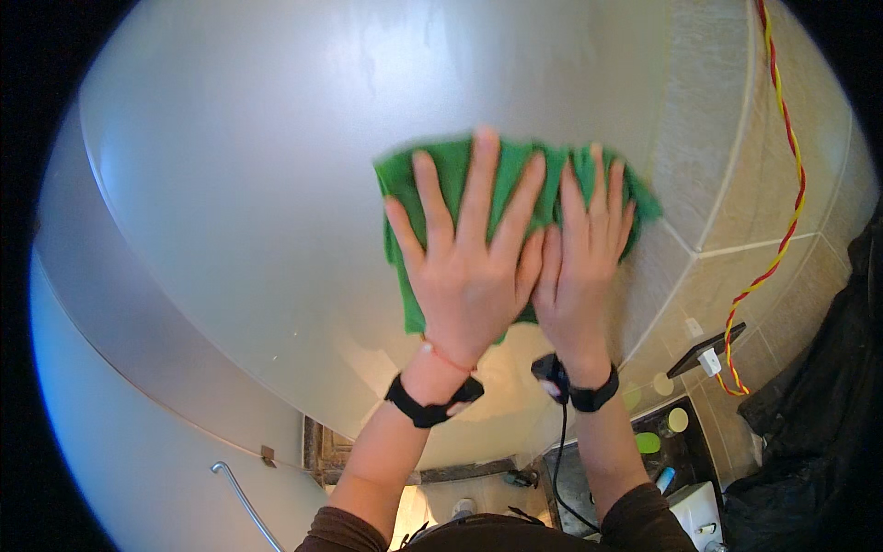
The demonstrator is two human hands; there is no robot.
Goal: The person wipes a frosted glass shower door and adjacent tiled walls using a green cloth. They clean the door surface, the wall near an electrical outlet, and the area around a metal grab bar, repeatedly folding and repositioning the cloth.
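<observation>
A green cloth (455, 165) is spread against a smooth, pale, frosted-looking panel (276, 172). My left hand (462, 276) lies flat on the cloth with fingers spread, one fingertip reaching its upper edge. Beside it on the right, my right hand (583, 269) also presses flat on the cloth, the two thumbs close together. Folds of the cloth bunch beneath the right fingers, near the panel's edge with the tiled wall. Both wrists wear black straps, and a red string bracelet is on the left one. The palms are hidden.
At right, a twisted red-and-yellow cord (793, 228) runs down the tiled wall (703, 138) to a white plug (709, 361) at a dark plate. Black fabric (807, 428) hangs beyond. A dark counter (679, 448) below holds jars. A metal handle (241, 500) is at lower left.
</observation>
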